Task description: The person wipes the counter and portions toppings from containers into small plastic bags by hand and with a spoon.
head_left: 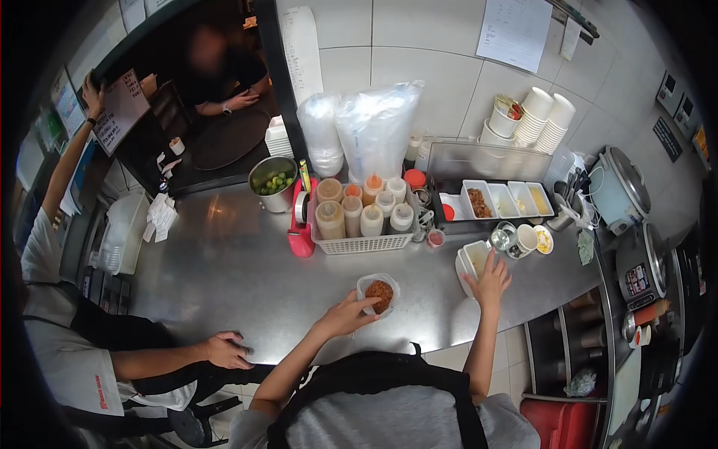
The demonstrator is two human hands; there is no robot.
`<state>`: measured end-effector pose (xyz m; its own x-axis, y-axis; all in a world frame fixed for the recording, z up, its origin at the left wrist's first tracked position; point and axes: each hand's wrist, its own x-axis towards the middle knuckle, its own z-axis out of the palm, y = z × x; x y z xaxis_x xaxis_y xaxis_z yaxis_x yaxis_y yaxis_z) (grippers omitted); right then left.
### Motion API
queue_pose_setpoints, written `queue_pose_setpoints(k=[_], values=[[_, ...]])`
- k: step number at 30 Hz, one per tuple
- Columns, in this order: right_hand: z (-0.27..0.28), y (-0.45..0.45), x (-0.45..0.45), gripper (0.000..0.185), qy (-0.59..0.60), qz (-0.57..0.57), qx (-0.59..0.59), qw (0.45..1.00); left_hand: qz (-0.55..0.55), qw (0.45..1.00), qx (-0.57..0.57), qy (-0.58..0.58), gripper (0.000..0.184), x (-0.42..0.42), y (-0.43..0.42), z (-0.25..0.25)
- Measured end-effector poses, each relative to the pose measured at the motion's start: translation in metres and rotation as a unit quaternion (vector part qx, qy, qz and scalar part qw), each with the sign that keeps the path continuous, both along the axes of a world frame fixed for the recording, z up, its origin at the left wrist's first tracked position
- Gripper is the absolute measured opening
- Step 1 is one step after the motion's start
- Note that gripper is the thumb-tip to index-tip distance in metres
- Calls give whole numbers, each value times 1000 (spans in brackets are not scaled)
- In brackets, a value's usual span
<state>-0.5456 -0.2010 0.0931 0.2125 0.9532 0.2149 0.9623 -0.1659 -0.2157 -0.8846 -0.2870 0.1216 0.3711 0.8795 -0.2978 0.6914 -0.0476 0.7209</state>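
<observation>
A small pale bowl point(395, 286) of reddish-brown crumbs point(384, 290) is sitting on or just above the steel surface point(247, 277); the left hand point(346, 314) is resting half-curled at its rim, its grip unclear to me. Supporting the outer wall would be keeping fingertips off the food. The right hand point(490, 283) is hovering spread, seemingly empty, over a white rectangular tub point(465, 278), near squeeze bottles point(372, 221).

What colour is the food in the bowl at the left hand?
The food is reddish-brown; the head view shows it.
</observation>
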Motion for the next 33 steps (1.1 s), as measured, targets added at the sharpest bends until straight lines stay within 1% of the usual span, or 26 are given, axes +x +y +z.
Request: queue_pose_setpoints(k=[2,4,5,6,8,11,14,17,20,23,26,29,32,33], values=[[16,-2,-21,86,-49,77,164,982,14,1000,-7,13,48,5,8,-2],[24,-12,-50,67,114,150,145,971,93,994,-6,-56,47,9,11,-17],[32,-19,-66,62,205,188,37,960,134,987,-5,-91,46,10,13,-24],[38,-25,-82,58,292,224,-72,927,134,986,35,-94,44,11,14,-28],[26,-33,-114,47,343,267,-145,889,138,979,118,-96,39,10,17,-32],[7,-34,-137,44,352,353,-99,861,168,966,-4,-195,39,12,17,-16],[5,-30,-137,45,333,346,-32,876,127,971,123,-164,44,9,14,-5],[44,-35,-136,45,343,330,-1,880,114,962,218,-117,44,7,7,5],[48,-35,-137,34,271,325,-65,904,86,967,223,-86,43,2,10,-8],[-4,-22,-139,21,258,388,-7,885,73,983,118,-123,27,5,10,-5],[37,-36,-146,22,388,319,-149,852,89,964,235,-89,20,1,9,-4],[68,-46,-148,18,382,326,-63,862,164,948,271,17,26,5,2,37],[46,-35,-138,13,307,338,-6,890,200,945,254,48,32,-2,4,33],[43,-37,-130,12,308,331,-43,891,196,943,264,48,32,-2,0,35]])
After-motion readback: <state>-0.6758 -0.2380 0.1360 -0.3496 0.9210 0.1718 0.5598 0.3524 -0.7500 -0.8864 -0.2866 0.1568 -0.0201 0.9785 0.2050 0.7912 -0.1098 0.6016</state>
